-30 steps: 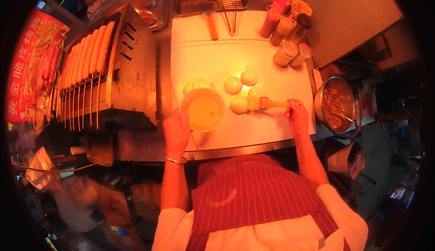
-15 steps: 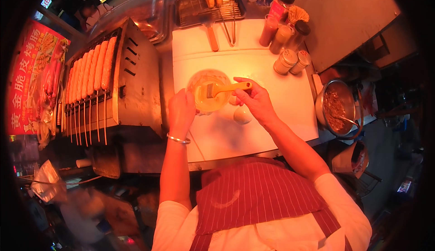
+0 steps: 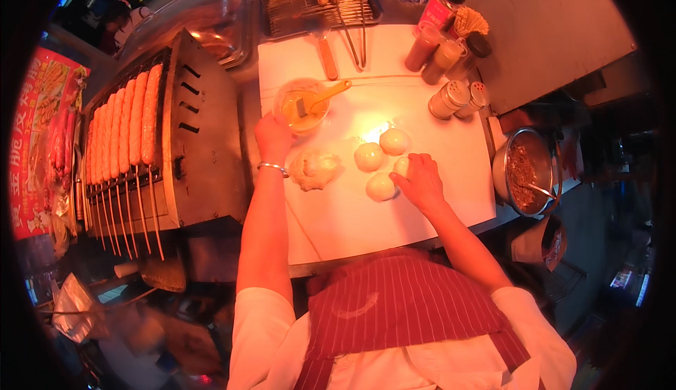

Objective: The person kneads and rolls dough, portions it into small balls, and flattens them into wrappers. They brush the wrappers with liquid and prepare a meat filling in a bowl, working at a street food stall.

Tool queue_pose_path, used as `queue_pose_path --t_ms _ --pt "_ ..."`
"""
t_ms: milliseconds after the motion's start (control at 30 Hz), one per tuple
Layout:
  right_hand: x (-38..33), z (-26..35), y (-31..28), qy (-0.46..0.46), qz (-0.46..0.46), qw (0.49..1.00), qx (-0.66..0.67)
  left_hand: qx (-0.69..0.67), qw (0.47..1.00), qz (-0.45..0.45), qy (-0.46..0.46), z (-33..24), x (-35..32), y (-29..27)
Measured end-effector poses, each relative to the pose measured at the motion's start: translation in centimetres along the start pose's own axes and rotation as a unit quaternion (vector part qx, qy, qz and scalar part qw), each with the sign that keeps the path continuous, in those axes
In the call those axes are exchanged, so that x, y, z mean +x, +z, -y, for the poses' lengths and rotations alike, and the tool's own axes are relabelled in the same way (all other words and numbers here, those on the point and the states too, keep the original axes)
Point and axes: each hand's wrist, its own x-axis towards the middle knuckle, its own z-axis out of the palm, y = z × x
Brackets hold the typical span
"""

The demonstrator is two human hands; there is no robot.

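Note:
A clear bowl of yellowish liquid (image 3: 287, 93) stands at the left of the white board (image 3: 436, 207). My left hand (image 3: 273, 136) is closed on its near left edge. A pastry brush with a yellow handle (image 3: 331, 93) leans in the bowl, bristles down in the liquid. Several round, pale dough balls (image 3: 368, 156) lie grouped at the middle of the board. My right hand (image 3: 424, 182) has its fingers round the rightmost dough ball (image 3: 402, 165), partly covering it. Between the bowl and my apron rests a flattened, uneven lump of dough (image 3: 314, 170).
Skewered sausages (image 3: 127, 126) lie on a metal grill (image 3: 208, 136) at the left. Behind the board are a wire-rack tray (image 3: 282, 20), tongs (image 3: 361, 52) and a wooden-handled tool (image 3: 327, 59). Bottles (image 3: 445, 59) and shakers (image 3: 448, 100) stand far right, with a filling bowl (image 3: 522, 172) beyond the edge.
My right hand has let go of the brush, leaving it in the bowl, and moved down to the dough balls. My left hand and the bowl have shifted left and away, uncovering the dough.

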Motion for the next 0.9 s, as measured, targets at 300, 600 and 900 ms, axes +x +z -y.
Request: queue_pose_path --t_ms 300,600,900 --pt "0.9 -0.9 -0.7 -0.05 0.035 0.997 0.047 0.141 0.978 0.006 0.154 4.3 -7.1 -0.1" --pt "0.8 -0.1 -1.7 -0.168 -0.091 0.98 0.051 0.2 0.959 0.12 0.161 2.2 -10.9 1.3" --pt "-2.3 8.3 3.0 -0.035 0.157 0.869 0.469 0.013 0.961 0.12 0.249 -1.0 -17.2 -1.7"
